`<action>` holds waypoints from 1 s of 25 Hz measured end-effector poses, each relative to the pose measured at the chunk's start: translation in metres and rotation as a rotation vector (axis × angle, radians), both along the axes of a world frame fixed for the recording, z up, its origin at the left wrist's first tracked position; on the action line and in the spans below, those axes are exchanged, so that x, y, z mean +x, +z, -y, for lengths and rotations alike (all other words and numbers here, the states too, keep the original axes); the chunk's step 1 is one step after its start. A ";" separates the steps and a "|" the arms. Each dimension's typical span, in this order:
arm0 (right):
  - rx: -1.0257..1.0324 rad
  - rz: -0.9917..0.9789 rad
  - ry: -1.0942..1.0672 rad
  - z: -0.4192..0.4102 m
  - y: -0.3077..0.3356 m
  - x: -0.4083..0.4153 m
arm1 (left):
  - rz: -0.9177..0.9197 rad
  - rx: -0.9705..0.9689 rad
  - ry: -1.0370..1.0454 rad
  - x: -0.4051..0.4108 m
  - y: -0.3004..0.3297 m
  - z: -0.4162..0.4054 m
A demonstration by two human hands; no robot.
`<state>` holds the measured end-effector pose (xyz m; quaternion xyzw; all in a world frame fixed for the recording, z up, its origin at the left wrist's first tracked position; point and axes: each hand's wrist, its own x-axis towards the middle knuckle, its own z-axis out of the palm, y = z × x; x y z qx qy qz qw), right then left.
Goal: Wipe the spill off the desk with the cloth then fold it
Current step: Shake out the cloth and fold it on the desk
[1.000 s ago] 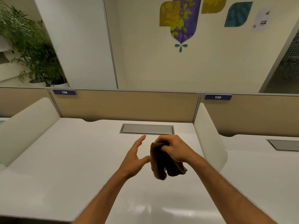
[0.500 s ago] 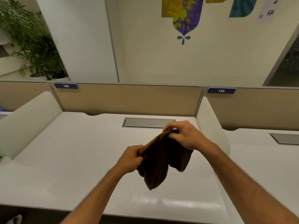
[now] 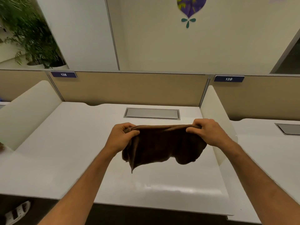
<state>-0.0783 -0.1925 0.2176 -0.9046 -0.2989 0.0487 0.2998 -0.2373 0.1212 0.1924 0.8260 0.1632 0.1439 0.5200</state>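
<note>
Both hands hold a dark brown cloth (image 3: pixel 162 143) stretched out in the air above the white desk (image 3: pixel 65 151). The left hand (image 3: pixel 122 138) pinches the cloth's upper left corner between curled fingers and thumb, and the right hand (image 3: pixel 206 133) pinches the upper right corner in the same way, so that the top edge runs nearly straight between them. The rest of the cloth hangs down toward the person, its lower edge uneven, with a pointed corner drooping on the left and a rounded lobe on the right; it appears clear of the desktop. Behind the hands, a grey rectangular cable hatch (image 3: pixel 152 113) is set flush into the desk near the tan partition (image 3: pixel 129 88), which carries a blue tag reading 138 (image 3: pixel 63 74). A white curved side divider (image 3: pixel 214 114) stands just to the right of the right hand, and beyond it a second tag reads 139 (image 3: pixel 228 78). A potted plant (image 3: pixel 29 33) stands at the far left.
</note>
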 end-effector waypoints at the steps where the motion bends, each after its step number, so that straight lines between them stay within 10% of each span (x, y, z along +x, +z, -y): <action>1: 0.033 -0.044 -0.028 -0.001 -0.005 0.003 | 0.005 -0.043 0.006 0.003 -0.001 -0.003; 11: 0.029 -0.751 0.128 -0.016 -0.053 0.005 | -0.209 -0.014 -0.235 0.053 -0.053 -0.070; 20: 0.307 -0.472 -0.524 -0.003 -0.108 0.037 | -0.317 0.065 -0.324 0.181 -0.107 -0.047; 25: 0.306 -0.261 -0.484 -0.007 -0.145 0.042 | -0.250 0.240 -0.200 0.271 -0.142 -0.014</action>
